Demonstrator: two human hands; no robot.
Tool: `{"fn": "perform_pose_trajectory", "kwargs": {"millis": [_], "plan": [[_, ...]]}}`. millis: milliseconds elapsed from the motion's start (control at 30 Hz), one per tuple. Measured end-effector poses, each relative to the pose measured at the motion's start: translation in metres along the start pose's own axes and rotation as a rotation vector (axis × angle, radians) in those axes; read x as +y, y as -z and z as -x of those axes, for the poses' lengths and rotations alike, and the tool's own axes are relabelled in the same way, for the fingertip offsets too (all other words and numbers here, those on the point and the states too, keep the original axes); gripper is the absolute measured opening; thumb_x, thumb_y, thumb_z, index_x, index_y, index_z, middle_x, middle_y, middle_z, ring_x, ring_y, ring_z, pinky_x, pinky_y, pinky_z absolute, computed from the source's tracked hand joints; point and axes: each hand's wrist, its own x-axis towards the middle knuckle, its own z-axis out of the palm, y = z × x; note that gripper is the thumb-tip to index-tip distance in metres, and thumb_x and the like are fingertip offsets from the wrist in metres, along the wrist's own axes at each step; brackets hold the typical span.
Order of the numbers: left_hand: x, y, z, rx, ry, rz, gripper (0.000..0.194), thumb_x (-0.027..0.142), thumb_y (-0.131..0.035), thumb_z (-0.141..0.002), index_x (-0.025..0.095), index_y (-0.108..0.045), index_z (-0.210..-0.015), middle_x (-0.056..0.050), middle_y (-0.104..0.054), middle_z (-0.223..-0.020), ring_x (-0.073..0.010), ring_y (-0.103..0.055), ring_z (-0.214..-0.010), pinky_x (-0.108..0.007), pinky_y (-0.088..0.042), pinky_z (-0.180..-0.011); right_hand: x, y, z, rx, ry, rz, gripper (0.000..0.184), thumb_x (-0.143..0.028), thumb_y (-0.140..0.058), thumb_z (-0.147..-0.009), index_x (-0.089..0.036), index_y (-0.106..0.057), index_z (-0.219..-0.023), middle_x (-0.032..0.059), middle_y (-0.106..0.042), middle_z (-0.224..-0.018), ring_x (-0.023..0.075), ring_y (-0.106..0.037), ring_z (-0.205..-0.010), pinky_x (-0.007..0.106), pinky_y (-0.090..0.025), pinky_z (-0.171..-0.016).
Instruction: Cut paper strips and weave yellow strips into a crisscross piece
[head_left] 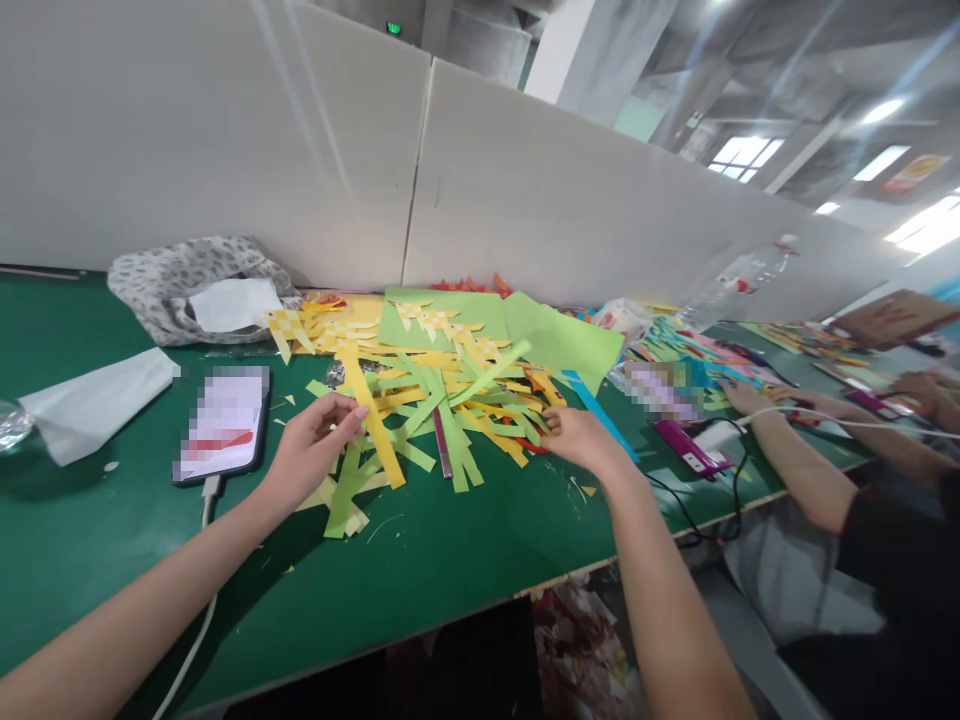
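My left hand (319, 435) is closed in a pinch at the edge of a yellow paper strip (379, 430), which slants down over the heap. Green and yellow paper strips (457, 410) lie crossed in a loose pile between my hands. At the pile's right edge, my right hand (577, 437) has its fingers curled in by the strip ends; what they grip, if anything, is hidden. A thin purple stick-like thing (441, 445) pokes out of the pile. Behind it, folded yellow-and-white checkered paper pieces (427, 318) rest on a green sheet (487, 310).
A phone (225, 420) on a white cable lies left, near a white paper wrapper (105, 400) and a patterned cloth bag (195, 285). A blue strip (600, 415), a purple power bank (691, 450) and a plastic bottle (739, 285) are right. A co-worker's hands (750, 400) work beyond.
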Motion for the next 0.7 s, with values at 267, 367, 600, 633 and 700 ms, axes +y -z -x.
{"fn": "perform_pose_trajectory", "kwargs": {"millis": [267,367,600,633,700], "plan": [[0.004,0.001,0.0,0.013,-0.016,0.016,0.026,0.045,-0.061,-0.081,0.019,-0.058,-0.081,0.002,-0.056,-0.067,-0.0102,-0.051,-0.06,-0.022,-0.041,-0.055,-0.027,0.005,-0.004,-0.103,-0.085,0.267,0.035,-0.027,-0.062,-0.067,-0.018,-0.061,-0.101,0.0112,-0.067,-0.096,0.0253,-0.064,-0.082,0.031,-0.041,-0.059],[0.004,0.001,0.001,0.008,-0.029,0.004,0.025,0.044,-0.061,-0.082,0.019,-0.057,-0.081,0.003,-0.056,-0.066,-0.0101,-0.052,-0.059,-0.022,-0.041,-0.056,-0.032,0.007,-0.003,-0.033,-0.073,0.324,0.024,-0.021,-0.056,-0.069,-0.018,-0.065,-0.091,0.0109,-0.068,-0.092,0.0247,-0.063,-0.084,0.031,-0.04,-0.064],[0.001,0.002,0.001,-0.005,-0.049,0.003,0.024,0.044,-0.06,-0.083,0.02,-0.058,-0.081,0.002,-0.056,-0.067,-0.0106,-0.053,-0.061,-0.022,-0.043,-0.057,-0.033,0.008,0.008,0.569,-0.043,0.323,0.033,-0.019,-0.052,-0.073,-0.012,-0.065,-0.103,0.0133,-0.07,-0.095,0.0254,-0.063,-0.089,0.038,-0.035,-0.091],[0.0,0.002,0.0,-0.002,-0.052,0.004,0.024,0.044,-0.06,-0.083,0.02,-0.058,-0.081,0.002,-0.056,-0.067,-0.0108,-0.054,-0.061,-0.022,-0.043,-0.057,-0.033,0.011,0.008,0.6,-0.078,0.289,0.034,-0.021,-0.053,-0.073,-0.012,-0.065,-0.104,0.0138,-0.071,-0.093,0.0261,-0.063,-0.087,0.039,-0.036,-0.091],[0.0,0.002,0.0,0.001,-0.056,-0.001,0.024,0.044,-0.06,-0.083,0.02,-0.059,-0.082,0.002,-0.057,-0.068,-0.011,-0.054,-0.061,-0.022,-0.043,-0.057,-0.036,0.018,0.006,0.635,-0.169,0.205,0.037,-0.027,-0.057,-0.072,-0.013,-0.065,-0.105,0.0144,-0.071,-0.087,0.0284,-0.064,-0.083,0.04,-0.039,-0.085]]}}
